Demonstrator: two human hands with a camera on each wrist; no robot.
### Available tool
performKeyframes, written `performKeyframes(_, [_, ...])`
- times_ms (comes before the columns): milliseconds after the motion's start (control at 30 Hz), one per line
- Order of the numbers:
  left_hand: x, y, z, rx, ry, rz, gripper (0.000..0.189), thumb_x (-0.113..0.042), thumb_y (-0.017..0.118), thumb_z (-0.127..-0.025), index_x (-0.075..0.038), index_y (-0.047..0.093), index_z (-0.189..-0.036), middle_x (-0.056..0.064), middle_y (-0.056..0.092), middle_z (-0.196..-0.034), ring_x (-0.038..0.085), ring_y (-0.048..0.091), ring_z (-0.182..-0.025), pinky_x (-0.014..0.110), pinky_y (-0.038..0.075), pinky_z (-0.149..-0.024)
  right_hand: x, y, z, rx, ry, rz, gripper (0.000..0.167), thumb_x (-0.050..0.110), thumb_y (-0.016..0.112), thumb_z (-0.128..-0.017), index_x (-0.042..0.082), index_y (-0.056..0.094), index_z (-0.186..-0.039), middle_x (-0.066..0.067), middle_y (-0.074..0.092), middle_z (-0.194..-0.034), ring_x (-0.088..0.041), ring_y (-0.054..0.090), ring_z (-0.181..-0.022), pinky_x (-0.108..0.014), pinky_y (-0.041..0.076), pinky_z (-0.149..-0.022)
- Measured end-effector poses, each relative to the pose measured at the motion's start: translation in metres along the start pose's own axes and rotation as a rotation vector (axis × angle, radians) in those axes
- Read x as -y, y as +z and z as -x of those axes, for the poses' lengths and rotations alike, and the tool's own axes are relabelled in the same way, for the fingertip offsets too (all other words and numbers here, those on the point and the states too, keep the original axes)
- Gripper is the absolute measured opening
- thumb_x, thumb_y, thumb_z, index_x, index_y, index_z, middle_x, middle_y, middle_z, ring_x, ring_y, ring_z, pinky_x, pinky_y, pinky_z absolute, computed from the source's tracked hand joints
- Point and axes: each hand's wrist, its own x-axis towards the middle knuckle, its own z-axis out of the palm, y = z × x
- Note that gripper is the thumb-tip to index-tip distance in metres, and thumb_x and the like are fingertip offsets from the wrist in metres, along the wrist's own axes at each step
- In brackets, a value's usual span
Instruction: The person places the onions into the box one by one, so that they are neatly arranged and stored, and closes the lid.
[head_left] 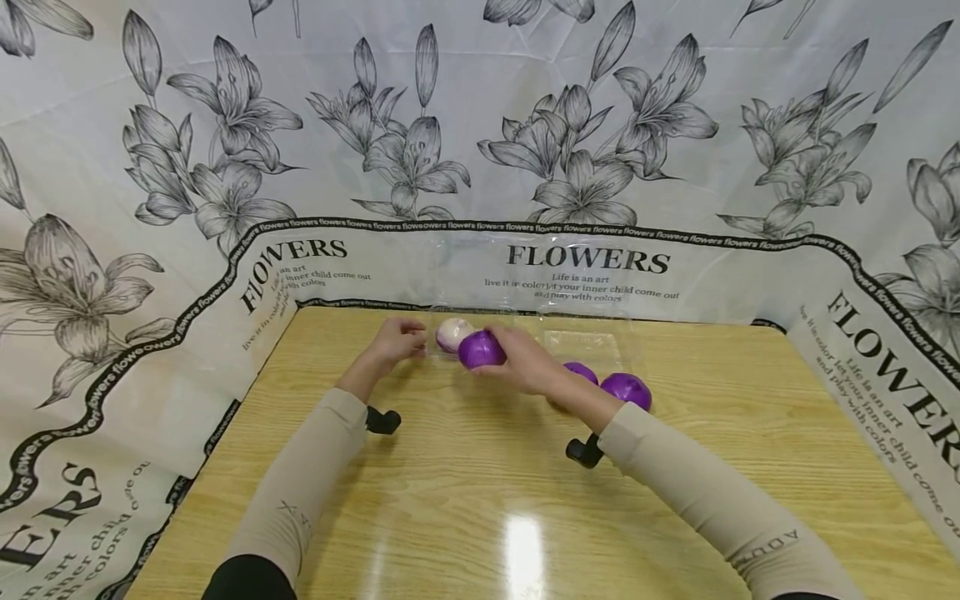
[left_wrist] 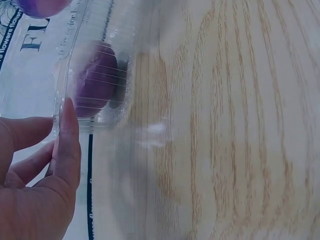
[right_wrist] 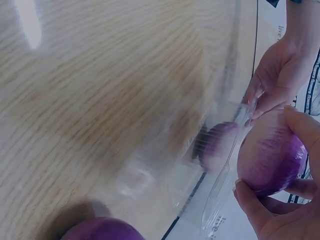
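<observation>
My right hand [head_left: 525,362] holds a purple onion [head_left: 480,349] between thumb and fingers, above a clear plastic box [left_wrist: 127,92]. One pale and purple onion [head_left: 452,333] lies inside that box, seen through its ribbed wall in the left wrist view. At the box's left side, my left hand [head_left: 397,342] pinches the thin rim with thumb and fingertips. Across in the right wrist view, the held onion [right_wrist: 270,152] is just beside the upright clear plastic, and whether they touch I cannot tell.
Two more purple onions, one partly behind my right forearm [head_left: 581,372] and one fully visible [head_left: 628,390], rest on the wooden table [head_left: 465,500]. Behind them sits another clear plastic container [head_left: 581,342]. A flower-printed cloth [head_left: 420,275] rises along the table's back and sides.
</observation>
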Motion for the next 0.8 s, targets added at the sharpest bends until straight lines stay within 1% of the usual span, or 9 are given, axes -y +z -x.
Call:
performKeyframes(100, [0.000,0.000,-0.001,0.000,-0.006,-0.007,0.039,0.004,0.050,-0.103,0.017,0.047,-0.140,0.029,0.051,-0.130,0.037,0.061,-0.106,0.026,0.062,-0.081,-0.005,-0.002,-0.003,-0.014,0.011,0.014,0.074,0.035,0.081,-0.089,0.000,0.048,-0.144,-0.022,0.060,-0.131,-0.037,0.061,-0.117,-0.048,0.056,-0.100])
performKeyframes(133, [0.000,0.000,-0.001,0.000,-0.007,-0.008,0.039,0.004,0.051,-0.103,0.017,0.047,-0.139,0.028,0.051,-0.129,0.036,0.061,-0.104,0.026,0.062,-0.081,-0.008,-0.003,-0.003,-0.020,0.016,0.017,0.074,0.035,0.081,-0.089,-0.001,0.048,-0.144,-0.023,0.060,-0.131,-0.037,0.061,-0.117,-0.048,0.056,-0.100])
performKeyframes(267, [0.000,0.001,-0.003,-0.003,-0.003,-0.007,0.037,0.005,0.051,-0.102,0.018,0.048,-0.137,0.024,0.053,-0.123,0.028,0.063,-0.093,0.024,0.062,-0.078,-0.015,-0.004,-0.006,-0.041,0.035,0.021,0.076,0.037,0.080,-0.089,-0.002,0.046,-0.145,-0.025,0.059,-0.133,-0.039,0.060,-0.120,-0.051,0.054,-0.102])
performKeyframes(367, [0.000,0.001,-0.004,-0.002,-0.002,-0.008,0.037,0.005,0.051,-0.102,0.018,0.048,-0.137,0.022,0.053,-0.121,0.024,0.063,-0.089,0.023,0.062,-0.077,-0.021,-0.005,-0.009,-0.049,0.050,0.011,0.077,0.037,0.081,-0.089,-0.003,0.046,-0.145,-0.026,0.058,-0.135,-0.040,0.060,-0.121,-0.051,0.054,-0.103])
performKeyframes(433, [0.000,0.001,-0.004,-0.002,-0.006,-0.010,0.037,0.005,0.051,-0.102,0.017,0.048,-0.137,0.023,0.053,-0.122,0.023,0.063,-0.088,0.023,0.062,-0.077,-0.024,-0.005,-0.011,-0.052,0.057,-0.001,0.076,0.036,0.081,-0.089,-0.003,0.046,-0.144,-0.026,0.059,-0.134,-0.040,0.061,-0.120,-0.051,0.055,-0.102])
performKeyframes(600, [0.001,0.000,-0.003,-0.001,-0.012,-0.028,0.039,0.003,0.051,-0.103,0.016,0.048,-0.139,0.028,0.052,-0.130,0.021,0.064,-0.087,0.028,0.062,-0.081,-0.030,-0.005,-0.013,-0.066,0.063,-0.019,0.073,0.034,0.081,-0.089,-0.003,0.046,-0.142,-0.028,0.059,-0.132,-0.041,0.062,-0.117,-0.051,0.057,-0.099])
performKeyframes(700, [0.001,0.000,-0.003,-0.001,-0.016,-0.035,0.039,0.002,0.051,-0.103,0.016,0.048,-0.140,0.029,0.051,-0.134,0.022,0.064,-0.088,0.030,0.062,-0.084,-0.032,-0.005,-0.014,-0.071,0.072,-0.011,0.076,0.034,0.080,-0.090,-0.004,0.044,-0.145,-0.029,0.058,-0.133,-0.042,0.061,-0.118,-0.052,0.056,-0.100])
performKeyframes(800, [0.000,0.000,-0.002,-0.005,-0.020,-0.035,0.038,0.003,0.052,-0.103,0.015,0.048,-0.139,0.029,0.051,-0.133,0.024,0.064,-0.090,0.031,0.062,-0.084,-0.032,-0.004,-0.016,-0.070,0.090,-0.009,0.079,0.035,0.080,-0.090,-0.003,0.042,-0.148,-0.028,0.057,-0.134,-0.042,0.061,-0.119,-0.052,0.056,-0.100])
